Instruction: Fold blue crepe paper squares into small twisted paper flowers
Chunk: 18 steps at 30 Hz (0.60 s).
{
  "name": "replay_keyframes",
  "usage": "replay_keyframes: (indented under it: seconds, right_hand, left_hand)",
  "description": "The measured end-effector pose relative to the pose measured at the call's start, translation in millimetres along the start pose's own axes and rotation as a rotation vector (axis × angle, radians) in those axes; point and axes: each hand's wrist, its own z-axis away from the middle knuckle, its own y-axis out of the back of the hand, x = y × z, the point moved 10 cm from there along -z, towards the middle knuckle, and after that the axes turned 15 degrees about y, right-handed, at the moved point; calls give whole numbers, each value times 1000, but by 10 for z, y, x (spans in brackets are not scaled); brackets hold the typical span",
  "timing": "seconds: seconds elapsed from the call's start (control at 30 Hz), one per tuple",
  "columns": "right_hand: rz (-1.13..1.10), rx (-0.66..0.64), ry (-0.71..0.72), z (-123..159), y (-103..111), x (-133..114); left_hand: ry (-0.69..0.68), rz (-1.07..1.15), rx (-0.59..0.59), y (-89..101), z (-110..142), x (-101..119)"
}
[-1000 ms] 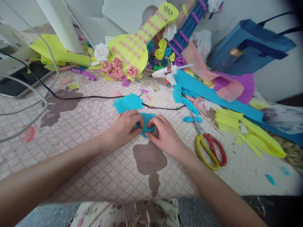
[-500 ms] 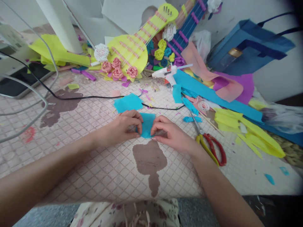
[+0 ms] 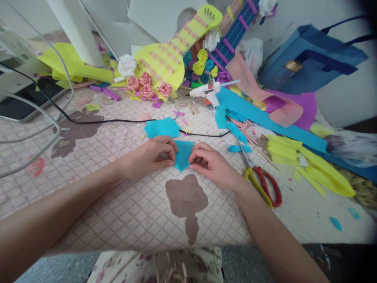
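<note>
A small piece of blue crepe paper (image 3: pixel 183 154) is held between my two hands just above the patterned tablecloth, its lower edge tapering to a point. My left hand (image 3: pixel 157 153) pinches its left side with thumb and fingertips. On the opposite edge, my right hand (image 3: pixel 207 163) has thumb and fingers closed at the lower right. Just beyond my left hand lies a stack of blue crepe paper pieces (image 3: pixel 162 127), partly over a black cord (image 3: pixel 123 121). To the right of my right hand rest scissors (image 3: pixel 259 181) with one yellow and one red handle.
A white glue gun (image 3: pixel 206 91) stands behind, near a yellow paper guitar (image 3: pixel 165 63) with pink paper flowers. Blue (image 3: pixel 273 120) and yellow (image 3: pixel 318 161) paper strips spread along the right. A blue bag (image 3: pixel 309 59) stands back right; grey cables (image 3: pixel 60 98) loop at left.
My fingers have moved apart from the folded paper's middle to its sides. The paper now shows flatter, with a pointed lower edge. The stack behind has shifted slightly right.
</note>
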Motion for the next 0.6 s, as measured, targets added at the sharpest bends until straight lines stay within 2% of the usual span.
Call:
replay_keyframes:
  seconds: [0.23, 0.6]
  right_hand:
    - [-3, -7, -1, 10, 19, 2]
    - [132, 65, -29, -38, -28, -30]
  left_hand:
    - [-11, 54, -101, -38, 2, -20]
    - [76, -77, 121, -21, -39, 24]
